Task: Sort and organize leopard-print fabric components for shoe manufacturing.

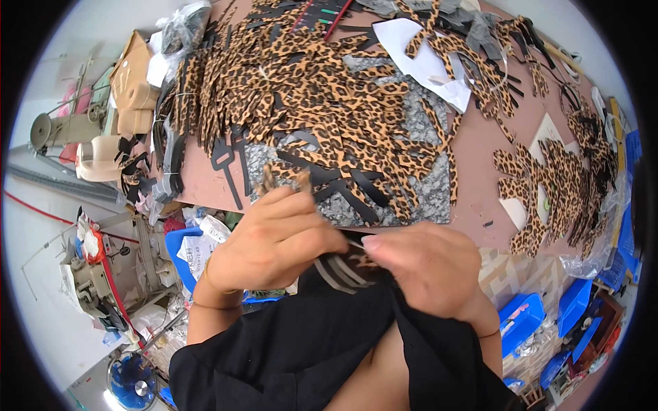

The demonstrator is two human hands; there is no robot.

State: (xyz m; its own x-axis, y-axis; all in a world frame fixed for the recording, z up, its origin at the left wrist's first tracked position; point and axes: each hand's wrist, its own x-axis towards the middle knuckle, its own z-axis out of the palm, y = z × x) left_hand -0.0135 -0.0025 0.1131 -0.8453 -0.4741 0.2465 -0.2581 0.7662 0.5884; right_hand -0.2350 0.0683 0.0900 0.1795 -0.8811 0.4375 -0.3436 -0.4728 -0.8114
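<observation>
My left hand [277, 236] is closed around a small bunch of leopard-print strap pieces [282, 179] whose ends stick up above my fingers. My right hand [425, 264] pinches the lower ends of the same bunch, where grey and dark strips [343, 270] fan out between both hands. Both hands are held close to my body, just in front of the near edge of the pinkish worktable [480, 164]. A big heap of leopard-print cut pieces [308, 82] covers the table beyond my hands, lying partly on a grey speckled slab [418, 198].
A second pile of leopard pieces [562, 185] lies at the table's right. White paper sheets [425, 61] rest at the back. Sewing machines [96, 267] stand on the left, beside tan shoe lasts [130, 103]. Blue bins [576, 308] sit lower right, a blue fan [133, 383] lower left.
</observation>
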